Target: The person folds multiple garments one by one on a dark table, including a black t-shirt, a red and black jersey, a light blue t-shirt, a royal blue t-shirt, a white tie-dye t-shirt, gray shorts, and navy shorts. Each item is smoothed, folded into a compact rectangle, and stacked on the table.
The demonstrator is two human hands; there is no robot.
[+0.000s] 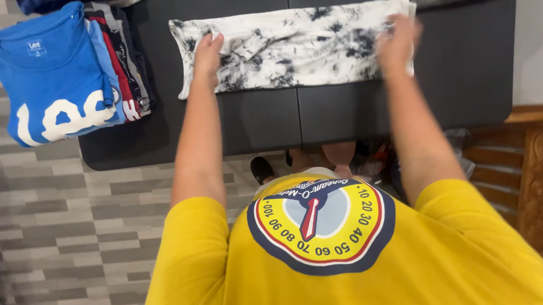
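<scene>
Both grips closed on the black-and-white tie-dye shirt (294,45): left hand (208,51) pinches one end, right hand (398,43), blurred, clutches the other. It lies folded on the dark tabletop (264,119), beside the blue T-shirt (51,73) pile.

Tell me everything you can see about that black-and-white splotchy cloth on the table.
The cloth is a soft white fabric with black tie-dye blotches, apparently a garment folded into a long band lying flat across the dark table. Its surface is slightly wrinkled near the left. The left hand presses on its left end and the right hand, blurred, rests on its right end. A stack of folded shirts lies apart to its left.
</scene>
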